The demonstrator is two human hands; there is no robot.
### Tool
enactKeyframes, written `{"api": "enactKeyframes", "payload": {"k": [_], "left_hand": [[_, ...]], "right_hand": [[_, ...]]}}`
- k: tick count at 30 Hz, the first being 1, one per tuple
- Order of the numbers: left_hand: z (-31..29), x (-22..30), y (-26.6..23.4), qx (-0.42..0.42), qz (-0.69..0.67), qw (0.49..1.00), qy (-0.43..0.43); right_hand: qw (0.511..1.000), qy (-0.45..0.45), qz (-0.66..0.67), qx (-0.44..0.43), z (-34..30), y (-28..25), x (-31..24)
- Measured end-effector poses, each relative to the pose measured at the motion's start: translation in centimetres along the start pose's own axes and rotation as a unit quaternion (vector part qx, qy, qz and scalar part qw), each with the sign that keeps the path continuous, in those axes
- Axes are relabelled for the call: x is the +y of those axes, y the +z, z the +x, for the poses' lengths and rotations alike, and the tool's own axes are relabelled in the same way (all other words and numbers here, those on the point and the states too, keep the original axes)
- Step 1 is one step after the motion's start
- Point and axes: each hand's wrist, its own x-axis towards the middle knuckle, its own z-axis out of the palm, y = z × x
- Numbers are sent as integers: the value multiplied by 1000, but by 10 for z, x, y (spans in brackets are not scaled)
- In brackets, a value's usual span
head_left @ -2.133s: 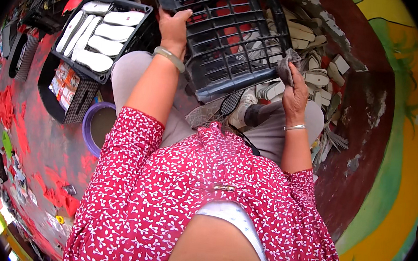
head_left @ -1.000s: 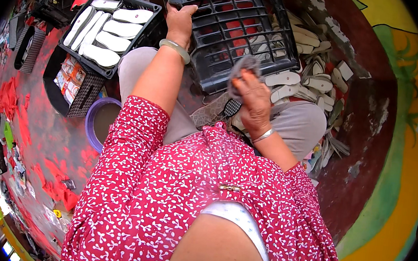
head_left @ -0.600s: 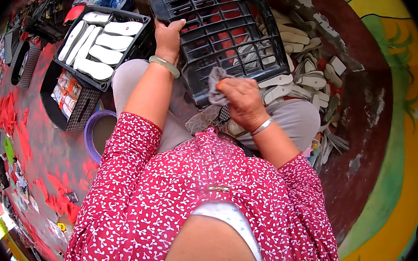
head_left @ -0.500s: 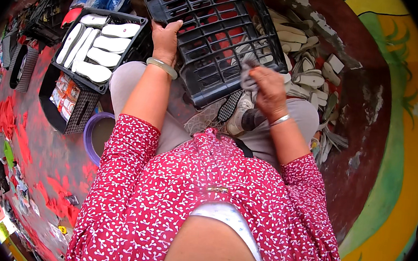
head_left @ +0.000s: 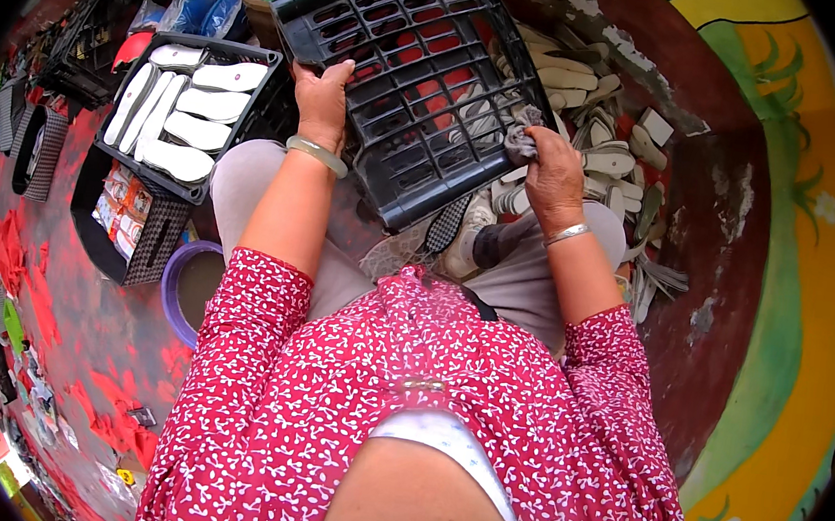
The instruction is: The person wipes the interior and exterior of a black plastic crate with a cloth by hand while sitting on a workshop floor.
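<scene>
A black plastic crate (head_left: 413, 200) with a slatted grid is tilted up in front of me, above my knees. My left hand (head_left: 322, 101) grips its left edge, thumb showing on the near side and the other fingers hidden behind. At the crate's right edge, my right hand (head_left: 555, 173) is closed on a crumpled grey rag (head_left: 523, 138), which presses against the plastic near the lower right corner. Through the slats and to the right shows a heap of pale shoe soles (head_left: 608, 158).
At left, another black crate (head_left: 205, 190) holds white soles (head_left: 196, 131) in rows. Below it stands a dark checked box (head_left: 152, 250) with orange-and-white packets, beside a purple basin (head_left: 172, 307) of murky liquid. Red scraps (head_left: 112, 402) litter the floor. A painted wall (head_left: 786, 296) curves along the right.
My right hand has brought the rag from above the crate's lower part onto its right edge. The crate has shifted slightly left, with my left hand still gripping it.
</scene>
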Motion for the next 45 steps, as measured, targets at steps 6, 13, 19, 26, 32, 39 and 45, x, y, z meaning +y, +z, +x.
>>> {"api": "enactKeyframes", "payload": {"k": [6,13,19,26,32,39,45], "left_hand": [[1,3,0,1,0,1000,3],[4,3,-2,-7,-22,1000,-1],[0,4,0,-29,-58,997,-46],[3,5,0,-21,-55,998,-39],[0,2,2,-15,-40,999,-23],[-2,-4,-1,-1,-32,999,-18],[-1,-6,1,-5,-15,1000,6]], "right_hand": [[943,131,303,-32,4,-7,-23],[893,279,338,103,5,-25,13],[984,140,86,64,29,7,41],[995,99,-11,9,75,5,17],[985,121,4,-127,84,-8,15],[946,190,29,-261,114,-24,12],[829,269,236,-430,100,-51,68]]}}
